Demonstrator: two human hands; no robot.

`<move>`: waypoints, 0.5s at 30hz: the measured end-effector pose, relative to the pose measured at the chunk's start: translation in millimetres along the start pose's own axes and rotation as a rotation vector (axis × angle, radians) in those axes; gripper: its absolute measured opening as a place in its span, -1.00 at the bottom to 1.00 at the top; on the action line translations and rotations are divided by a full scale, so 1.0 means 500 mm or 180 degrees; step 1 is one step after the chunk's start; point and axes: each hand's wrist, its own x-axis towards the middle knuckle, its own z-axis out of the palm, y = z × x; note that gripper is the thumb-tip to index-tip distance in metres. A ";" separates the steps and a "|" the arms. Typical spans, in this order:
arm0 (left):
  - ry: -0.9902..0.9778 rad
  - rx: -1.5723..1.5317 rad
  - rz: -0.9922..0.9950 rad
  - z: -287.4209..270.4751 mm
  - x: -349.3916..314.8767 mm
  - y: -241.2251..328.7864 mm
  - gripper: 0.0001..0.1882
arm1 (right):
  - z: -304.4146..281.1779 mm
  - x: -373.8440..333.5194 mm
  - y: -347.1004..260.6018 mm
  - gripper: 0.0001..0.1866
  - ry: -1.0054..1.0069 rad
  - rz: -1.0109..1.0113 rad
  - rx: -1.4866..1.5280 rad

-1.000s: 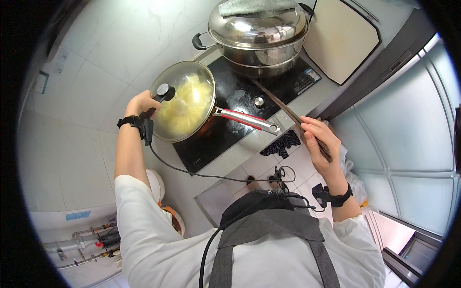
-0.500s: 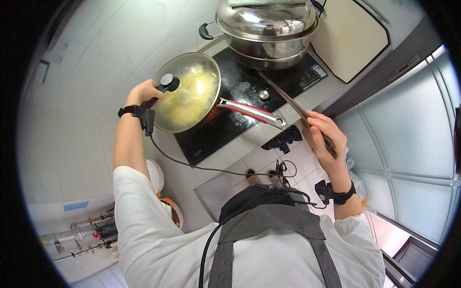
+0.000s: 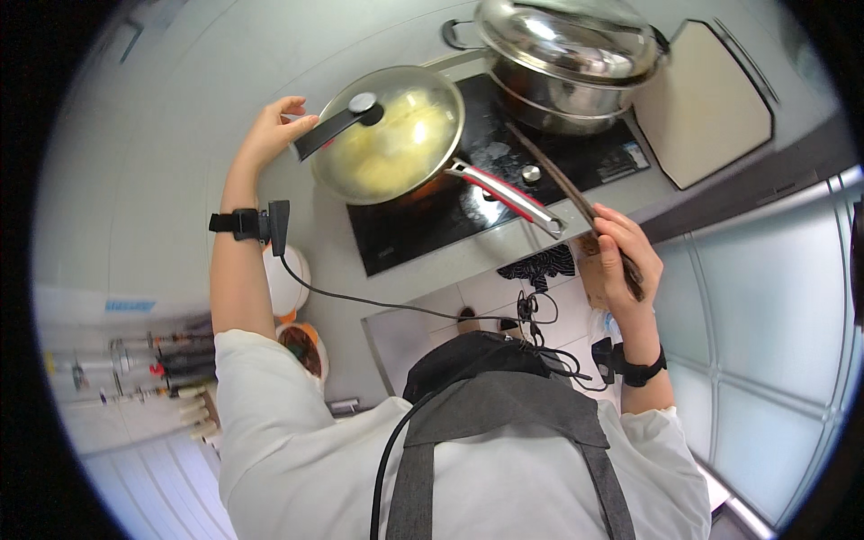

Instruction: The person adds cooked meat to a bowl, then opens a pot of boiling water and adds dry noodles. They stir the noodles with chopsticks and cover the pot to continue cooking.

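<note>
A frying pan with a red and silver handle sits on the black cooktop. Its fogged glass lid covers pale yellow food, too blurred to name. From the lid's round knob a black lid handle sticks out to the left. Beside that handle's outer end is my left hand, open, fingers apart and slightly bent, with nothing in it. My right hand, at the counter's front edge, is closed around long dark wooden chopsticks, whose tips point toward the big pot.
A lidded steel steamer pot stands at the back right of the cooktop, a cream cutting board beyond it. Left of me are a white container and a bowl of reddish-brown food. A cable from my left wrist crosses in front.
My left hand has let go of the lid's handle and moved slightly up and away from it. The right hand still holds the chopsticks. The whole view has shifted.
</note>
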 end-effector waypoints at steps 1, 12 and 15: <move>0.0098 -0.0017 -0.0059 -0.016 -0.038 -0.008 -0.40 | 0.002 0.004 -0.001 -0.83 -0.0031 -0.0017 -0.0035; 0.1079 0.0009 -0.1357 -0.069 -0.523 -0.244 -0.55 | 0.034 0.033 -0.026 -0.80 -0.0369 -0.0183 0.0509; 0.1121 0.0345 -0.1607 -0.035 -0.636 -0.309 -0.56 | 0.043 0.039 -0.017 -0.78 -0.0498 -0.0327 0.0486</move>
